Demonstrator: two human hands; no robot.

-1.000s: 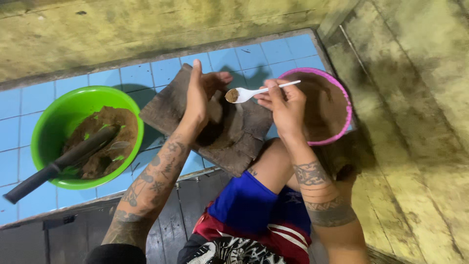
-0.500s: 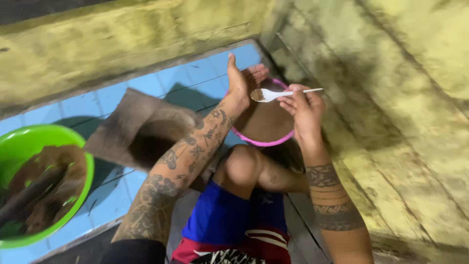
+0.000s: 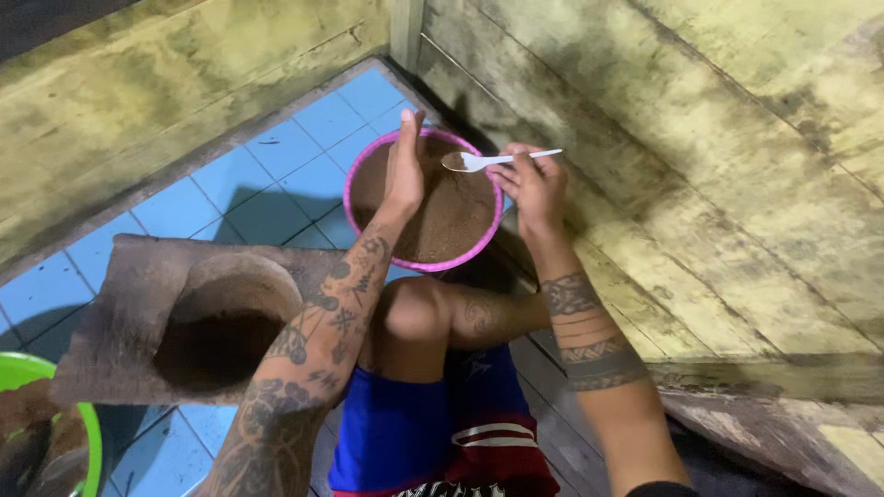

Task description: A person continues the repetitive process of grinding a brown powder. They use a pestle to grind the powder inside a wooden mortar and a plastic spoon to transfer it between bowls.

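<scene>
blue tiled floor (image 3: 276, 147), stained wooden walls (image 3: 737, 138).

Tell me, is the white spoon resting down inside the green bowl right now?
No. The white spoon is held in the right hand above the pink-rimmed bowl of brown powder, far from the green bowl at the left edge.

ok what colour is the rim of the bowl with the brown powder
Pink, on the round bowl under the left hand; the head view shows it clearly.
</scene>
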